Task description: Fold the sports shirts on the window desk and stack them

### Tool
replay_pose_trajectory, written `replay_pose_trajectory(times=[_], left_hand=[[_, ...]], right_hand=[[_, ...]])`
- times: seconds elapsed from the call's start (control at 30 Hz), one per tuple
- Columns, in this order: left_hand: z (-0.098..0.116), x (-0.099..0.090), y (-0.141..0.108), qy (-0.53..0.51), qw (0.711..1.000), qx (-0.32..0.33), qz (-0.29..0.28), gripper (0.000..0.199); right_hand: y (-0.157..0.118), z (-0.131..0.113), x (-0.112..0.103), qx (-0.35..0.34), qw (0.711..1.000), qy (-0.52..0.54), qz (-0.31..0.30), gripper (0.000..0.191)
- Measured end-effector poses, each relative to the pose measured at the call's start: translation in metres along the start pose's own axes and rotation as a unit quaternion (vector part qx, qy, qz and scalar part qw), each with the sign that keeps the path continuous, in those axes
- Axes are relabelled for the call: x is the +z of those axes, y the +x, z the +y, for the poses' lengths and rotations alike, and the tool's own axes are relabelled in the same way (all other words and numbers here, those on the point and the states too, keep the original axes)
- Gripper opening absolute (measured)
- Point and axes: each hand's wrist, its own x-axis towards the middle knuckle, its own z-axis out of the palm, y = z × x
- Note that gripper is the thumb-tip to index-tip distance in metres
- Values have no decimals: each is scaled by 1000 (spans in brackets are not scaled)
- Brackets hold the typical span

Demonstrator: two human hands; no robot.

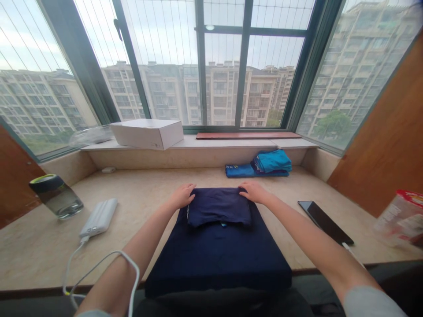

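A dark navy garment lies flat on the stone counter in front of me, its near end reaching past the counter's front edge. Its far end is folded over into a smaller flap, and a small light-blue patch shows under the flap's edge. At the flap's far left corner, my left hand is closed on the cloth, thumb and fingers pinching it. My right hand grips the far right corner in the same way. Some of the fingertips are hidden by the fabric.
Folded blue cloths lie behind my right hand. On the left are a tilted-looking bottle and a white power bank with a cable. A phone and plastic container are at right. A white box rests on the sill.
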Motion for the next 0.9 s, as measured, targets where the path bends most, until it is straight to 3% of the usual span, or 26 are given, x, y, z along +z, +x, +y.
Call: replay_pose_trajectory(times=[0.1, 0.2, 0.33, 0.53, 0.67, 0.77, 0.9], left_hand=[[-8, 9, 15, 9, 1000, -21, -6, 44], [-13, 6, 19, 11, 1000, -22, 4, 26], [-12, -19, 27, 3, 999, -4, 51, 5], [1, -62, 29, -32, 983, 38, 178, 20], [7, -59, -11, -57, 976, 81, 192, 21], [5, -43, -52, -34, 982, 118, 145, 24], [3, -22, -99, 71, 981, 164, 76, 45]], right_hand=[[13, 10, 9, 22, 1000, 1, -1, 31], [18, 16, 8, 26, 1000, 6, -5, 25], [32, 19, -14, 13, 1000, 19, 14, 8], [44, 8, -61, -3, 993, 41, 111, 15], [8, -3, -65, -61, 990, 72, 110, 12], [-37, -13, -50, -114, 989, 62, 73, 11], [-94, -36, -27, -190, 982, 18, 3, 15]])
